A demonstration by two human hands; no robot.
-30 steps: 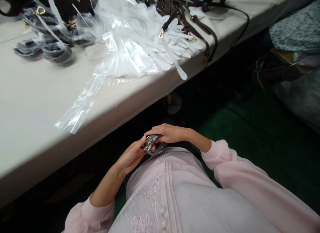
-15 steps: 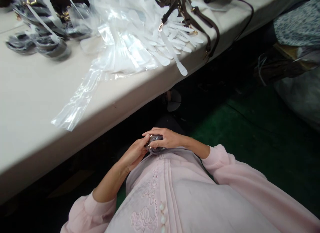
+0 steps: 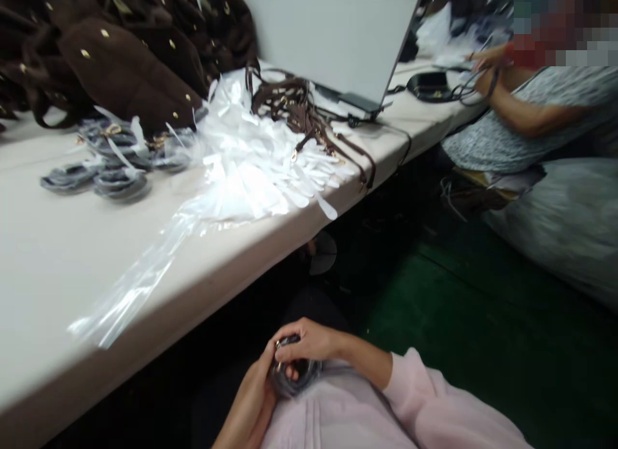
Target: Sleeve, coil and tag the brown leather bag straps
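Far left of the hands, dark brown suede bags [image 3: 120,63] sit on a cream table [image 3: 72,294], with clear-wrapped dark coils [image 3: 118,182] in front. Straight ahead lie a heap of white plastic strips [image 3: 246,185] and tangled brown leather straps [image 3: 290,98]. At the waist, the curled left hand [image 3: 248,404] and right hand [image 3: 311,343] grip a clear-wrapped dark coil [image 3: 297,381] between them. Rightward spread a green floor [image 3: 458,320] and a bulging white sack [image 3: 560,217], while a seated co-worker's hand [image 3: 487,63] holds dark cord [image 3: 468,92] above the table.

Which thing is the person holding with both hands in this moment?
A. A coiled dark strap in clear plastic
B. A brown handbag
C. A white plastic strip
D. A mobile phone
A: the left hand and the right hand both close around the coiled dark strap in clear plastic.
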